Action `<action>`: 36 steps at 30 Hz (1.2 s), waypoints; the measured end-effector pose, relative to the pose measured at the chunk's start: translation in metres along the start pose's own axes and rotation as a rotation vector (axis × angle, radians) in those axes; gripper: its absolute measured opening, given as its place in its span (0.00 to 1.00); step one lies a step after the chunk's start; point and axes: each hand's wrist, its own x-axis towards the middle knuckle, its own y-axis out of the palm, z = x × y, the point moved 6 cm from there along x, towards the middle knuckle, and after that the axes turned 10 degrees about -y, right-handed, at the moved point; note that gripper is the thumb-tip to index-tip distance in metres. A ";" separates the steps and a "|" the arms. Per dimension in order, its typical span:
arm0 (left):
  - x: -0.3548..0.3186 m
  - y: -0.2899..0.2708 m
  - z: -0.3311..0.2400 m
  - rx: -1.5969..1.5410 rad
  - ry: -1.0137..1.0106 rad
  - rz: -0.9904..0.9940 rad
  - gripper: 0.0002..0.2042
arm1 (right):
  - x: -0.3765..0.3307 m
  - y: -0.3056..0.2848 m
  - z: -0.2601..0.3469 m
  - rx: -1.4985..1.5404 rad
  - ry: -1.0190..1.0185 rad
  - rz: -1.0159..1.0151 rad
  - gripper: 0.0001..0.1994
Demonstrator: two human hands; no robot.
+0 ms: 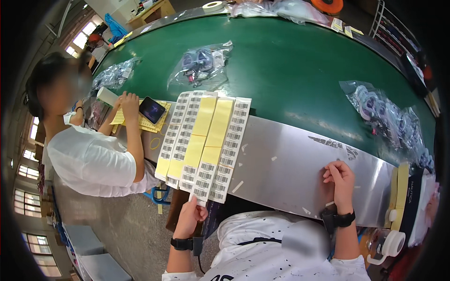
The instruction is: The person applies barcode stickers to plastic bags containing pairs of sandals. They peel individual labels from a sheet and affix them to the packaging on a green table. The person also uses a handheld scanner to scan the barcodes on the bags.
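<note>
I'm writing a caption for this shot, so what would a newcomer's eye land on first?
First, the fan of barcode label strips, white and yellow, hanging over the metal table edge in the middle, with the left hand pinching the lower end of one strip. Next, the broad green conveyor belt behind, dotted with clear bags of parts. The right hand rests on the metal edge.

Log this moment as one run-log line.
left hand: pinching barcode label strip end | right hand: resting on metal table edge | coworker's hand: on label sheets
</note>
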 end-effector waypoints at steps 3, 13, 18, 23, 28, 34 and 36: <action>-0.005 0.012 -0.014 -0.064 0.051 -0.022 0.17 | -0.001 -0.004 -0.006 -0.011 0.000 -0.007 0.06; 0.014 0.013 -0.015 0.110 0.153 -0.240 0.26 | -0.002 -0.004 -0.006 -0.015 -0.032 0.029 0.07; -0.006 0.007 -0.032 0.456 0.314 -0.430 0.26 | -0.003 -0.005 -0.002 -0.030 -0.036 0.015 0.08; -0.039 0.056 -0.079 0.951 0.799 -0.474 0.06 | 0.000 -0.005 -0.004 -0.050 -0.014 0.023 0.08; -0.014 0.102 -0.103 1.360 1.030 -0.514 0.18 | 0.000 -0.004 -0.006 -0.015 -0.034 0.000 0.07; 0.009 0.092 -0.103 1.359 0.991 -0.473 0.20 | 0.002 -0.014 -0.006 -0.050 -0.070 -0.038 0.07; 0.000 0.111 -0.102 1.403 0.971 -0.378 0.20 | -0.001 -0.012 -0.014 0.012 0.070 -0.094 0.06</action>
